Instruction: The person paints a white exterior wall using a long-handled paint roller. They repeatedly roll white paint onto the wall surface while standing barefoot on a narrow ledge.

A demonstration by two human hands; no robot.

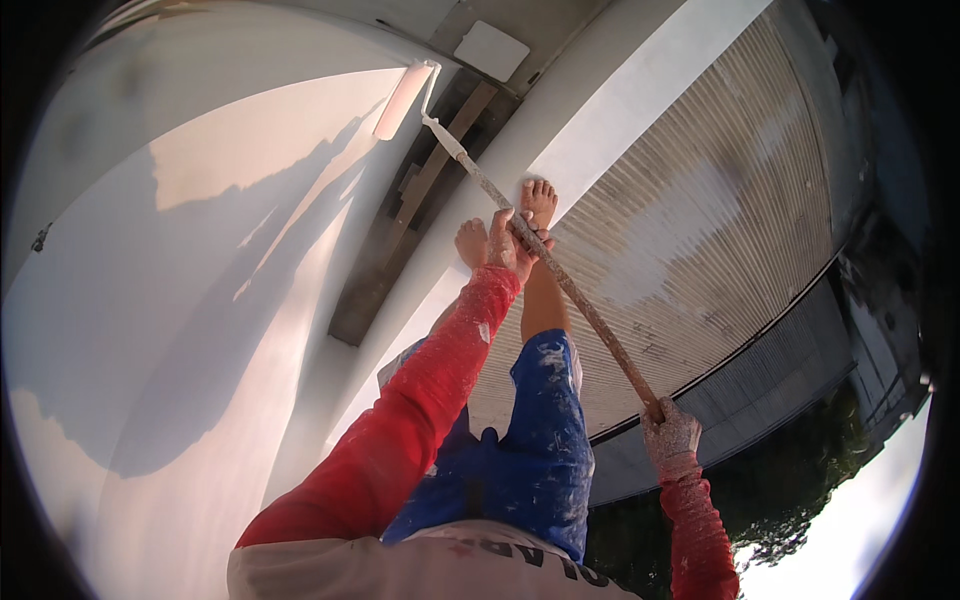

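Note:
Both my hands grip the long wooden pole (pixel 590 312) of a paint roller. My left hand (pixel 515 243) is closed around the pole about midway, above my bare feet. Farther down, my paint-speckled right hand (pixel 672 438) wraps the pole's near end. The pole slants up to the left, to a white-coated handle and bent wire frame. At its tip the pale roller sleeve (pixel 403 101) lies against the white wall (pixel 90 290) at the left, as far as I can tell touching it.
I stand barefoot on a narrow white ledge (pixel 610 110). A dark recess with a wooden plank (pixel 425 195) lies between ledge and wall. Right of the ledge, a corrugated roof (pixel 700 210) spreads out lower down. A pale rectangular piece (pixel 491 51) is near the roller.

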